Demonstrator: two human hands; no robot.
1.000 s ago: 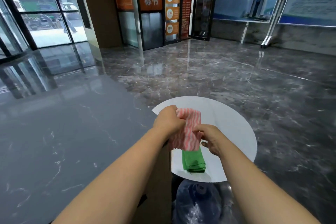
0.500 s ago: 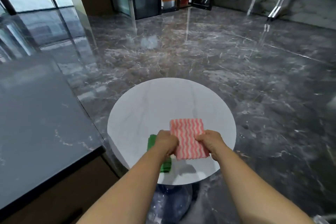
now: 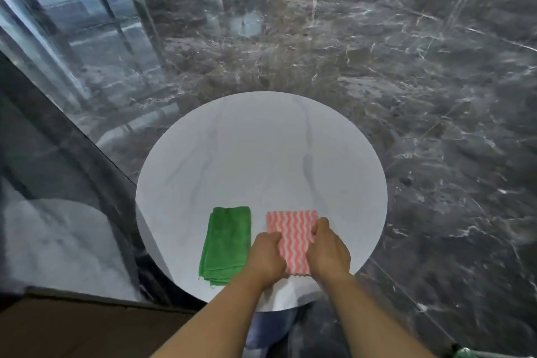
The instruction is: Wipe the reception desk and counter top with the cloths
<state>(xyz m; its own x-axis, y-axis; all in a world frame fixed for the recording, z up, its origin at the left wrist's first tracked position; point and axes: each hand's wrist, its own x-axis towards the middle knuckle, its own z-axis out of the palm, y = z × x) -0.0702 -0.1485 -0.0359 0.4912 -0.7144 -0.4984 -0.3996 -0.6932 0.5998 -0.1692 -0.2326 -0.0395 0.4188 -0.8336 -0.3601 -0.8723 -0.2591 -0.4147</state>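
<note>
I see both hands on the pink cloth [image 3: 293,241] on the round table [image 3: 261,154]: left hand [image 3: 266,256] and right hand [image 3: 328,250] look curled on its side edges. Green cloth [image 3: 226,244] lies just left of it, untouched.

the striped cloth [image 3: 293,237] carries wavy pink and white bands running along its length. the green cloth [image 3: 226,244] is one plain, bright green all over. the round table [image 3: 261,154] is white with faint grey veins. the floor [image 3: 406,96] is dark grey-brown marble streaked with thin white veins. the counter top [image 3: 43,168] is glossy dark grey, its front panel [image 3: 87,328] brown.
</note>
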